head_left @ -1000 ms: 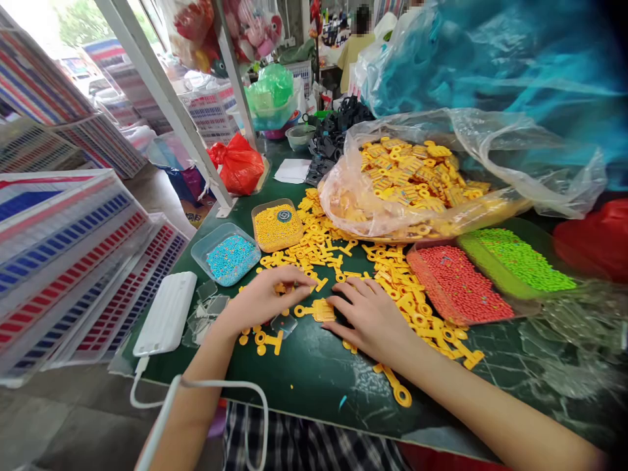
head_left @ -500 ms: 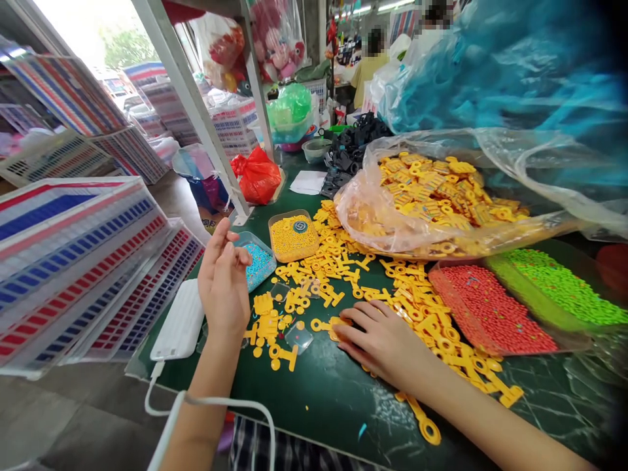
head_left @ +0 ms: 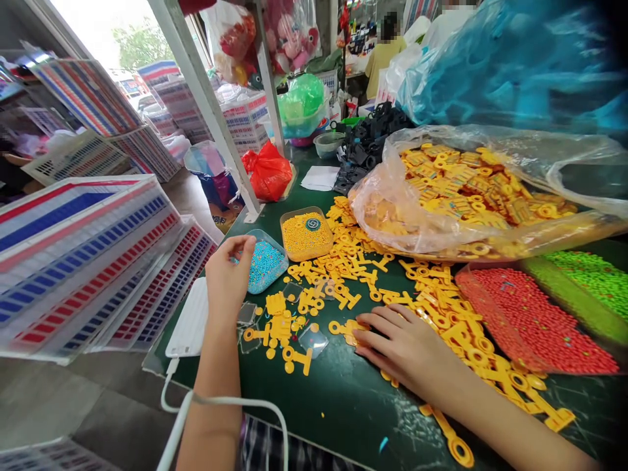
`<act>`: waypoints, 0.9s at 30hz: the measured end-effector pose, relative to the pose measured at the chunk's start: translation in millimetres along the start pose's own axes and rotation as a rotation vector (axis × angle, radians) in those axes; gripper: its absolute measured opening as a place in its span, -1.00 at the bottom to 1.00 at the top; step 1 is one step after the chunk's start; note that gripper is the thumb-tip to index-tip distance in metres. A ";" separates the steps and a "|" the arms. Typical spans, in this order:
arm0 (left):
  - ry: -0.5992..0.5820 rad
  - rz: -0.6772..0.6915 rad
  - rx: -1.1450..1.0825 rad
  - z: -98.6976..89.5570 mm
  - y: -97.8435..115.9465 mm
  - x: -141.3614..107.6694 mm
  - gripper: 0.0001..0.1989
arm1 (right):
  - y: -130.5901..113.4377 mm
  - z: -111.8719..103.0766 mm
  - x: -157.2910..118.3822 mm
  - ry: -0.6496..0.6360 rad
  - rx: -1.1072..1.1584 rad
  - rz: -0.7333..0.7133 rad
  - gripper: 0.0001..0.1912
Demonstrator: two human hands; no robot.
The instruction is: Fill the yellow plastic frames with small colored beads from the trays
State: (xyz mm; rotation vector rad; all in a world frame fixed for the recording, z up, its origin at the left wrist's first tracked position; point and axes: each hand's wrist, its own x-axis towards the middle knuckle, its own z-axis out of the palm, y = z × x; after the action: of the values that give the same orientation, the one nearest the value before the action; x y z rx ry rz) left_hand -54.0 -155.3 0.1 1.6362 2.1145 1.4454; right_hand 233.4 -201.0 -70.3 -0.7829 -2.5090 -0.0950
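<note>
- Head view shows me the right hand (head_left: 407, 350) palm-down, fingertips over one end of a yellow piece (head_left: 335, 328) that lies on the tabletop (head_left: 314, 409); whether this grip pinches or merely presses, I cannot tell.
- At the blue bead tray (head_left: 263, 236), the left hand (head_left: 226, 278) makes a narrow curl, thumb near fingers; whether it holds a bead, I cannot see.
- If that wrist leaned on the tray's rim, I reckon it could tip and scatter beads.
- One white cable (head_left: 255, 402) passes across the left forearm; a quick reach might snag it and drag the white block (head_left: 189, 320) near the tabletop's edge.
- Loose yellow parts (head_left: 456, 314) crowd the right wrist, so a careless sweep could jumble them with the piece.
- Flat and thin-looking, the piece has a round ring at its visible end.
- Clear squares (head_left: 314, 340) look glossy and slick, easy to nudge, I'd guess.
- Behind, a plastic bag (head_left: 375, 216) gapes, thin and crinkled, full of more yellow shapes; the beads are tiny, round and probably quick to roll.
</note>
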 end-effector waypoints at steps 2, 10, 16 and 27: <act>-0.097 -0.057 0.114 -3.3 -5.5 4.9 -0.68 | 2.1 -1.6 -0.7 0.003 0.027 -0.013 -0.82; -0.497 0.025 0.603 2.3 -0.7 20.4 -0.70 | 9.6 -6.0 -3.7 -0.058 0.035 -0.061 -0.89; -0.825 0.163 0.709 17.3 -2.9 43.8 -0.74 | 11.1 -1.7 -5.3 -0.060 0.010 -0.064 -0.93; -0.991 0.275 0.754 28.7 -13.6 60.3 -0.66 | 12.7 -6.3 -4.0 -0.129 0.015 -0.058 -0.94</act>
State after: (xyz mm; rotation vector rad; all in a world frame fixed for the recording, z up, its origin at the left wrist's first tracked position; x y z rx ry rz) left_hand -71.9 -89.6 1.3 2.2280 1.8574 -0.3084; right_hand 246.0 -193.7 -67.8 -0.7323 -2.6517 -0.0469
